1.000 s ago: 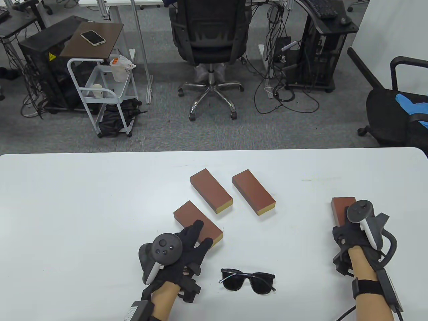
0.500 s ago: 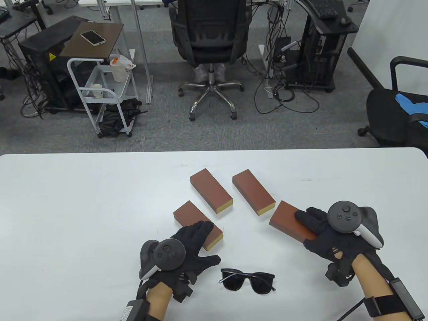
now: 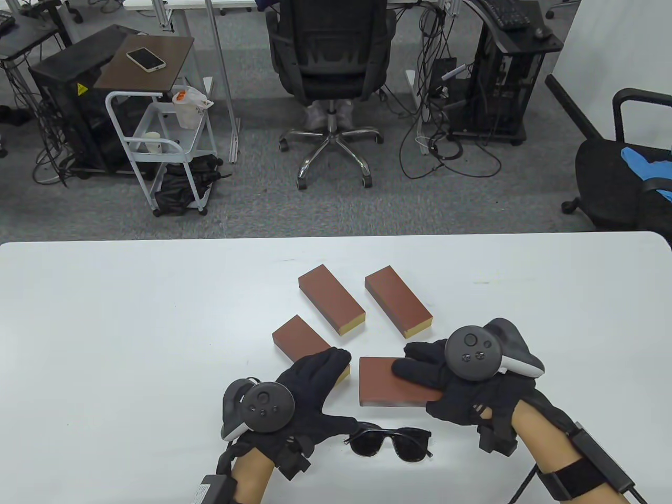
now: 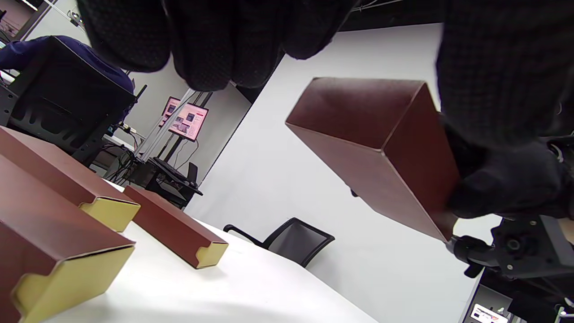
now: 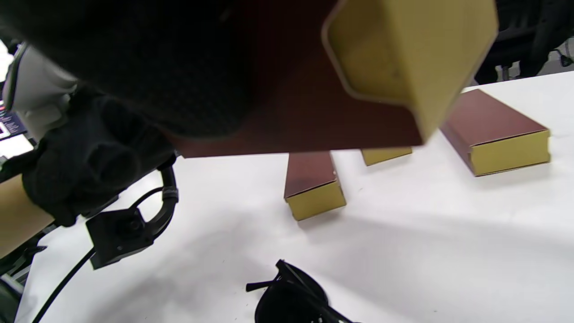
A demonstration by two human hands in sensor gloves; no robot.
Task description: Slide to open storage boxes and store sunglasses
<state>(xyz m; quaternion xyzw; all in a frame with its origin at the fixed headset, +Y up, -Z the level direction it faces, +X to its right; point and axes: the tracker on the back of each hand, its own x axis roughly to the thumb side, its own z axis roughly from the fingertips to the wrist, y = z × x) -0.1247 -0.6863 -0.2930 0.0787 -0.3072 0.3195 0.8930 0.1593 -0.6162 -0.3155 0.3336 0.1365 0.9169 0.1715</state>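
We read no writing. Right hand (image 3: 467, 391) fingers grip a plain brown box (image 3: 386, 388) with yellow inner; left hand (image 3: 310, 399) fingers spread.

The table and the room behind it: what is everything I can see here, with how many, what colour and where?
Storage boxes: three, brown with yellow ends, lying mid-table.
Held box: one, brown, lifted above the table by the right hand.
Sunglasses: one, black, near table edge.
Table: one, white.
Office chairs: two, black, one beyond the table, one far right.
Cart: one, white, far left.
Phone: one, white, on the brown side table.
Left hand: black glove, fingers over the nearest box.
Right hand: black glove, gripping the held box.
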